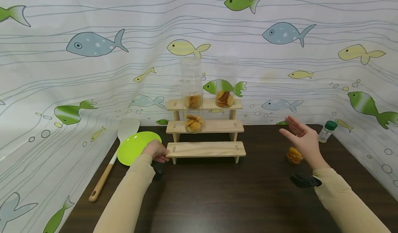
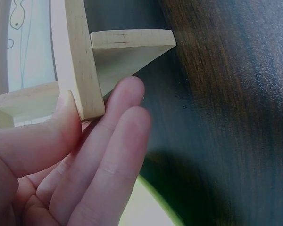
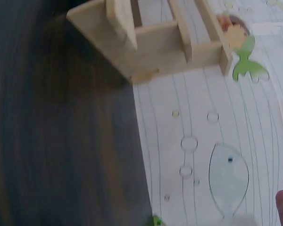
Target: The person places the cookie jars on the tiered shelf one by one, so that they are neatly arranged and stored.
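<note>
A three-step wooden shelf rack (image 1: 205, 149) stands against the back curtain. My left hand (image 1: 154, 151) holds the left end of its lowest board; in the left wrist view the thumb lies on one face and the fingers (image 2: 127, 127) on the other side. Clear jars with cookies stand on the rack: two on the top step, one at left (image 1: 192, 101) and one at right (image 1: 224, 98), and another jar (image 1: 194, 124) on the middle step. To the right, my right hand (image 1: 303, 141) is raised with fingers extended, holding nothing, beside some cookies (image 1: 294, 156) in a clear container partly hidden by it.
A bright green plate (image 1: 125, 153) lies left of the rack, over part of a white spatula with a wooden handle (image 1: 102, 183). A green-capped shaker bottle (image 1: 327, 132) stands at the back right. Fish-patterned curtain (image 1: 149, 22) borders the dark table (image 1: 217, 198).
</note>
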`<state>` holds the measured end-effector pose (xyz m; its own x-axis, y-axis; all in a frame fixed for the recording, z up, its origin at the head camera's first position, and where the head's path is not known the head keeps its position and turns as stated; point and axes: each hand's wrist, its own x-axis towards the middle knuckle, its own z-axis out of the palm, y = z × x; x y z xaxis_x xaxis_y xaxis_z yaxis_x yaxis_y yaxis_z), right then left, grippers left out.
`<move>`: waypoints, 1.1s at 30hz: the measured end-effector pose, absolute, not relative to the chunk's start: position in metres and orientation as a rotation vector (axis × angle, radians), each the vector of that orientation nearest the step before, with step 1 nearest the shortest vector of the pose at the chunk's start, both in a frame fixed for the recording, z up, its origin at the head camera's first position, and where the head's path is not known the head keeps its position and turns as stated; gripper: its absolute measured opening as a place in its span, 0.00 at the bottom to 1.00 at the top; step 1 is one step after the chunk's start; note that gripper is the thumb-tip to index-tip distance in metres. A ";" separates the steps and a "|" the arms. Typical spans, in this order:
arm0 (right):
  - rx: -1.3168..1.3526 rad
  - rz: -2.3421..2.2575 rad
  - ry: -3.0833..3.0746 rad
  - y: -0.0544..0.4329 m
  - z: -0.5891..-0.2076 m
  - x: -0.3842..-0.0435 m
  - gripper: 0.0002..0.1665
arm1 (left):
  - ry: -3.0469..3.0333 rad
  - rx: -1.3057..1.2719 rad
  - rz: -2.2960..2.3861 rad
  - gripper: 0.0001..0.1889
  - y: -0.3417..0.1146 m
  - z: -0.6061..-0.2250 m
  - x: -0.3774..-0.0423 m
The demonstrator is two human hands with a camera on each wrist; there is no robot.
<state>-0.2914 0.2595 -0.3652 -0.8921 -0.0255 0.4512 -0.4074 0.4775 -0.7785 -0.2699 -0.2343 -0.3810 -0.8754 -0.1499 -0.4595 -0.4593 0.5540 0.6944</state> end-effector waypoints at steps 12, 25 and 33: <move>0.048 1.276 -2.477 0.316 -0.396 -0.273 0.37 | 2.443 -0.495 1.228 0.13 -0.236 -0.381 -0.270; -0.057 1.401 -2.447 0.326 -0.416 -0.275 0.37 | 2.433 -0.475 1.256 0.14 -0.234 -0.382 -0.270; -0.087 1.416 -2.418 0.324 -0.418 -0.278 0.37 | 2.425 -0.495 1.260 0.15 -0.235 -0.382 -0.270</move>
